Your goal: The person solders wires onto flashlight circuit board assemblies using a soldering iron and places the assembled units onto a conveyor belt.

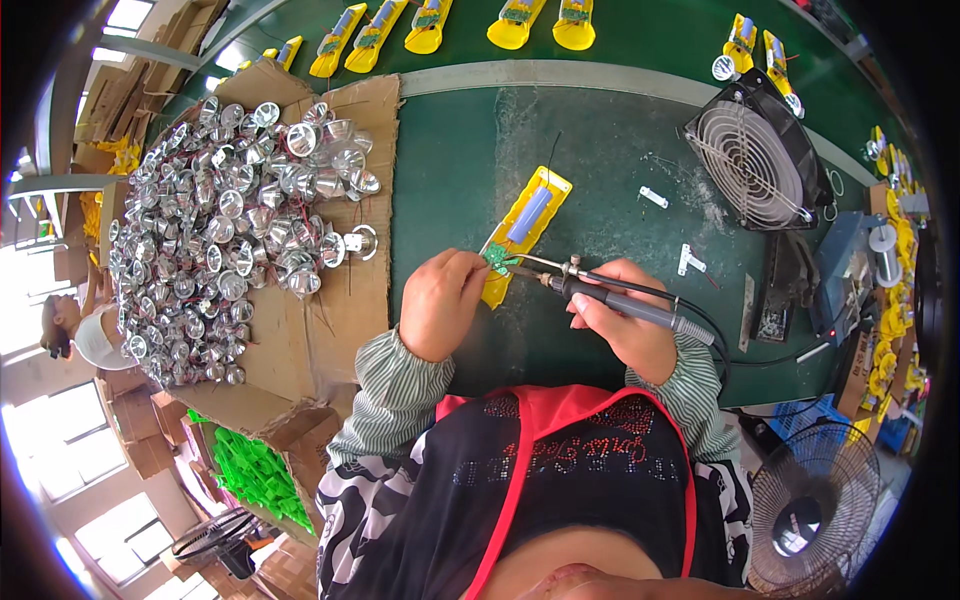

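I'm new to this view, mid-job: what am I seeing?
This is one fisheye picture from a head-worn camera looking down. No robot: a bare right hand holds a grey-handled soldering tool, its tip at a small green circuit board in a long yellow plastic shell; a bare left hand has its fingertips at that board. On the dark green bench, silver cone-shaped reflectors are heaped on brown cardboard at left, and a square black fan stands at right.
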